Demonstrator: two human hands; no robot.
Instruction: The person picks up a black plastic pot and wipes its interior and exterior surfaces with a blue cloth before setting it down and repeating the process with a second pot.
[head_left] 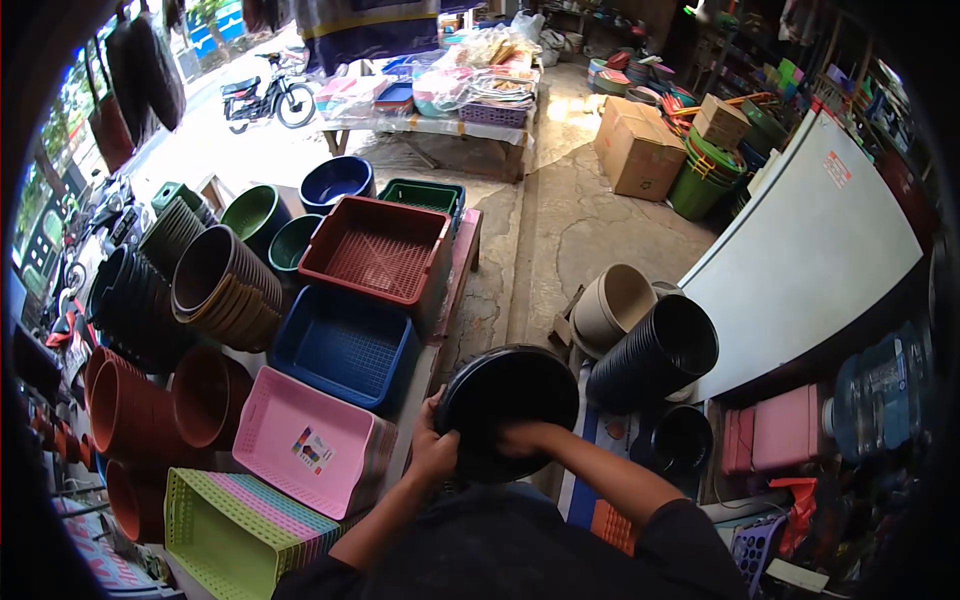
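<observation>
A round black plastic tub (512, 385) is in front of my body, its open mouth facing up toward me. My left hand (435, 448) is closed around the tub's left rim, with the thumb on the inner side. Inside the tub, near its lower wall, is my right hand (525, 440). Motion blur and the dark interior hide its fingers, so whether it holds anything does not show. Just left of the tub stand stacked pink baskets (300, 445) and a blue basket (345, 345).
Stacked black pots (655, 350) and beige pots (615, 305) stand to the right. A red-brown basket (380, 250), green baskets (220, 520) and brown pots (215, 280) crowd the left. Farther off are a cardboard box (640, 150), a white panel (810, 250) and a loaded table (430, 125).
</observation>
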